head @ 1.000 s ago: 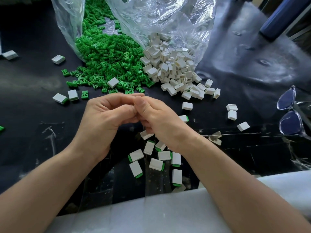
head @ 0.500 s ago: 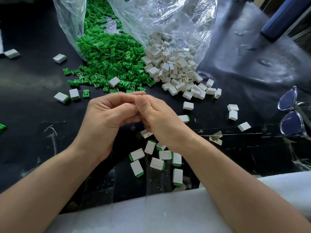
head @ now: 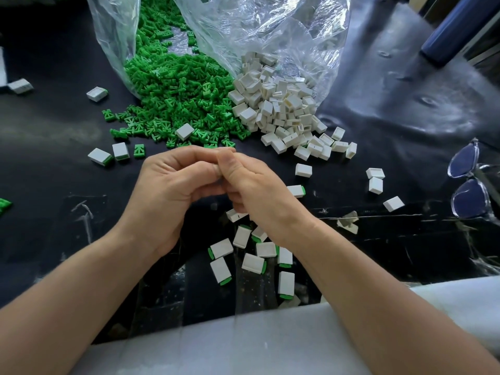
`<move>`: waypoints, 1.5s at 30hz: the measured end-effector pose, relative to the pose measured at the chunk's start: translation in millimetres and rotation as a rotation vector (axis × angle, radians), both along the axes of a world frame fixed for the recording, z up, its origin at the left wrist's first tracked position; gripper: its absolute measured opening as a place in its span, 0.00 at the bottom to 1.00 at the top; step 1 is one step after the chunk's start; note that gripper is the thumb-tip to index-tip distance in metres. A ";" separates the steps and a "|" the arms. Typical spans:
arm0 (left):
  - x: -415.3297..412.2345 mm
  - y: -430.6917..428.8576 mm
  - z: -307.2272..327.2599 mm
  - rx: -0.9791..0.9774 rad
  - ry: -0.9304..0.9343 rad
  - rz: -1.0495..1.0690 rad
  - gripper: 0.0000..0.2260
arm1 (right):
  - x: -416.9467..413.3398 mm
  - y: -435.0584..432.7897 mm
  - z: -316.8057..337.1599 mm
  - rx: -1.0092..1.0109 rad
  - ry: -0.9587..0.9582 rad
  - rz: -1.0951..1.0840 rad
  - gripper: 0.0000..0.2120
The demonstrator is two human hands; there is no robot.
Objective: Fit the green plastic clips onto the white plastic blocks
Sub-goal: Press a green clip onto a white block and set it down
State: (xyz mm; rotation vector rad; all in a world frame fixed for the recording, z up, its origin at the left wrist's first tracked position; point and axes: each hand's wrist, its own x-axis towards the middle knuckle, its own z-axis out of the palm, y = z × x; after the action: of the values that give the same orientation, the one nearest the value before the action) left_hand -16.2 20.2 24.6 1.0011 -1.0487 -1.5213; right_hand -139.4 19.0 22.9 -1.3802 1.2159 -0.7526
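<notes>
Part in work: not visible. It sits inside the pinch where the left hand (head: pixel 167 185) and right hand (head: pixel 254 190) meet. Thumbs and forefingers of both hands are curled in, tips pressed against each other. Can't tell which hand has the block and which the clip, or whether the clip is seated.

Judgement: this is the press-in step. To do it well:
- Line the clip's prongs square with the block's open slot before pushing.
- Push straight along the slot with one thumb, the other hand backing the closed end.
- A tilted entry would likely jam or bend a prong.
- Check for a flush green edge, as on the finished blocks (head: pixel 253 262) lying just below the wrists, on the person's side.

Feedstock: green clips (head: pixel 176 96) are heaped beyond the fingertips, slightly left. White blocks (head: pixel 281 109) are heaped beyond and to the right. Both spill from a clear plastic bag (head: pixel 270 31).

Strays: one assembled block (head: pixel 296 190) lies just right of the right knuckles. Glasses (head: pixel 470 185) sit well off to the right on the black table (head: pixel 405 117).
</notes>
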 end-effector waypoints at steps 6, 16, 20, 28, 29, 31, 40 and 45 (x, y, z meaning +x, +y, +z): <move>2.6 -4.2 -1.2 0.021 -0.034 -0.026 0.08 | -4.0 -3.9 6.7 0.083 -0.227 0.013 0.26; 6.1 -3.1 -0.5 -0.040 -0.130 -0.059 0.08 | -35.6 -25.9 5.6 -0.169 0.185 -0.387 0.14; 3.7 3.3 0.6 -0.077 -0.233 -0.255 0.08 | -48.1 -34.4 0.0 -0.323 0.438 -0.535 0.05; 3.6 3.7 1.0 -0.104 -0.313 -0.275 0.16 | -44.5 -40.7 -14.1 -0.344 0.833 -0.415 0.16; 3.7 3.6 1.2 -0.101 -0.317 -0.273 0.16 | -44.5 -40.4 -14.6 -0.346 0.871 -0.393 0.16; 3.3 3.8 1.2 -0.103 -0.325 -0.275 0.15 | -44.9 -40.8 -15.8 -0.358 0.910 -0.352 0.17; 4.6 -6.2 -1.7 0.039 -0.259 0.019 0.03 | -30.7 -29.7 -5.2 -0.513 0.383 -0.332 0.13; 4.2 -7.8 -1.9 0.096 -0.199 0.021 0.05 | -9.9 -15.4 -7.0 -0.595 0.268 -0.064 0.14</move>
State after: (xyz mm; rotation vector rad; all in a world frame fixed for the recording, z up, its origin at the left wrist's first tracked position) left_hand -12.1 12.3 22.7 1.2466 -1.1072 -1.4891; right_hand -149.4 3.6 15.9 -1.9853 1.3016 -1.0537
